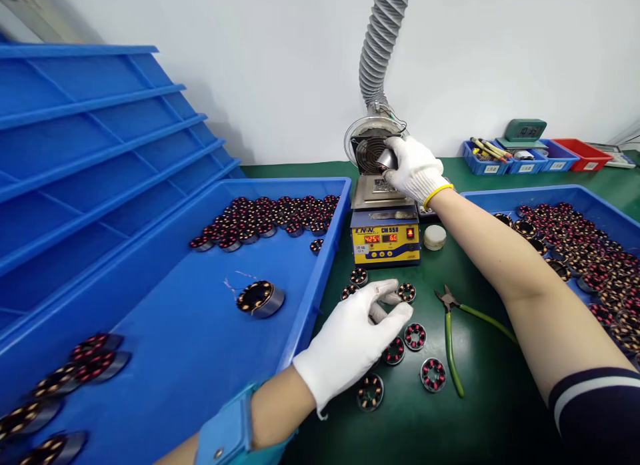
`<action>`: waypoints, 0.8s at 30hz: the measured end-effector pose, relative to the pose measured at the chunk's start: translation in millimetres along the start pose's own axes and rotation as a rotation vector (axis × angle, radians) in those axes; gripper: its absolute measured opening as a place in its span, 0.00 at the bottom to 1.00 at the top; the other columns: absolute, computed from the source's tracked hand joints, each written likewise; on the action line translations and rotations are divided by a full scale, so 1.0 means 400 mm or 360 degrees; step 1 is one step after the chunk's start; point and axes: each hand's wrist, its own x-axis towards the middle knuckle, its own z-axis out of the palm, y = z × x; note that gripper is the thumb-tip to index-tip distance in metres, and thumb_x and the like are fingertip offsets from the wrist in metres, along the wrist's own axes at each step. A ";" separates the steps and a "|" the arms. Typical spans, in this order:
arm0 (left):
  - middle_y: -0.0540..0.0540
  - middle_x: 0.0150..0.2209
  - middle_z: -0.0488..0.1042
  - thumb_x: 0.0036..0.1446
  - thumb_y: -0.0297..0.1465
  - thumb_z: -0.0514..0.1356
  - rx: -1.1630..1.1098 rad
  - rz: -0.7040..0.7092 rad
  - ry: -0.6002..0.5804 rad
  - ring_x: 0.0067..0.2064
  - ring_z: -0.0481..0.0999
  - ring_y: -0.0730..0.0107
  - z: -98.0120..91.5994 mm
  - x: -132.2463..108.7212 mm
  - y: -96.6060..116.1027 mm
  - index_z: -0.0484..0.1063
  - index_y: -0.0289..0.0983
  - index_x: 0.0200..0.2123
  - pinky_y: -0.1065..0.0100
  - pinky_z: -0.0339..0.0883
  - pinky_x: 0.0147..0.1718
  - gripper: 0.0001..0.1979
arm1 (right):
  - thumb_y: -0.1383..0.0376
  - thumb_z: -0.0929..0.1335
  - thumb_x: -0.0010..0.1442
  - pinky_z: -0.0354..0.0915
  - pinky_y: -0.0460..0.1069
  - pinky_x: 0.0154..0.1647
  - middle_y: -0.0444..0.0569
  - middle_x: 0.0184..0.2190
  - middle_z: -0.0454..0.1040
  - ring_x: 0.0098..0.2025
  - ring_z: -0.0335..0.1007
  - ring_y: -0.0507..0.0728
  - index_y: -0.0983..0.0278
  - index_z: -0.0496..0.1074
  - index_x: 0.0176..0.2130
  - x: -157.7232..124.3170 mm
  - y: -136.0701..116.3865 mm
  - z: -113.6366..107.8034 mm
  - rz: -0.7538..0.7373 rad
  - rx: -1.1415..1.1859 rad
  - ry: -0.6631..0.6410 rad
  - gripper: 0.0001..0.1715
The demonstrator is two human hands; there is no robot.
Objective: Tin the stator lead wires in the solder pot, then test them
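My right hand [415, 168], in a white knit glove with a yellow cuff edge, grips a silvery ring-shaped motor stator [387, 160] by its side. It holds the stator tilted above the metal top of a yellow and blue CM 558 solder pot [385, 241] with lit red digits. My left hand [363, 331], gloved in white, hovers low over the green table with its fingers apart and bent. Just beyond its fingertips lies a small stator [407, 292]; whether they touch it I cannot tell. Other stators [433, 375] with red or copper windings lie around that hand.
Green-handled cutters [450, 311] lie right of the stators. A blue tray [320, 285] on the left and another blue tray [500, 197] on the right hold many stators. Behind the pot are a fan [367, 155] and a grey duct [383, 45]. A round whitish tub [435, 237] stands beside it.
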 end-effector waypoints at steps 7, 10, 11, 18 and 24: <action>0.46 0.43 0.77 0.56 0.46 0.59 0.0046 0.0027 -0.0035 0.33 0.73 0.68 0.003 -0.001 -0.005 0.68 0.35 0.57 0.65 0.68 0.36 0.30 | 0.62 0.69 0.55 0.67 0.62 0.49 0.56 0.51 0.68 0.52 0.66 0.68 0.63 0.66 0.59 0.000 0.003 0.009 -0.0056 -0.0039 -0.0001 0.32; 0.45 0.41 0.78 0.55 0.47 0.60 0.0090 0.0057 -0.0038 0.33 0.74 0.67 0.003 -0.001 -0.005 0.69 0.36 0.56 0.65 0.68 0.35 0.30 | 0.62 0.69 0.54 0.67 0.62 0.49 0.56 0.51 0.68 0.52 0.65 0.68 0.63 0.66 0.58 0.002 0.004 0.009 -0.0066 -0.0046 0.0007 0.32; 0.45 0.41 0.78 0.55 0.47 0.60 0.0105 0.0065 -0.0040 0.32 0.74 0.66 0.002 -0.001 -0.005 0.70 0.36 0.56 0.65 0.68 0.34 0.30 | 0.62 0.69 0.54 0.67 0.62 0.50 0.56 0.51 0.68 0.52 0.65 0.68 0.63 0.66 0.58 0.001 0.004 0.010 -0.0067 -0.0046 0.0004 0.32; 0.45 0.39 0.78 0.55 0.47 0.60 0.0139 0.0062 -0.0068 0.33 0.74 0.65 0.003 -0.001 -0.007 0.70 0.36 0.56 0.64 0.69 0.34 0.30 | 0.62 0.69 0.54 0.68 0.64 0.50 0.56 0.51 0.68 0.52 0.66 0.69 0.62 0.66 0.59 0.000 0.004 0.012 -0.0051 -0.0004 0.0010 0.33; 0.44 0.43 0.78 0.55 0.46 0.60 0.0039 0.0039 0.0070 0.35 0.75 0.66 -0.001 0.004 -0.002 0.69 0.35 0.56 0.63 0.69 0.39 0.30 | 0.60 0.70 0.53 0.68 0.62 0.52 0.53 0.48 0.72 0.51 0.70 0.66 0.63 0.70 0.57 0.024 0.016 -0.028 0.0115 0.0316 0.0102 0.32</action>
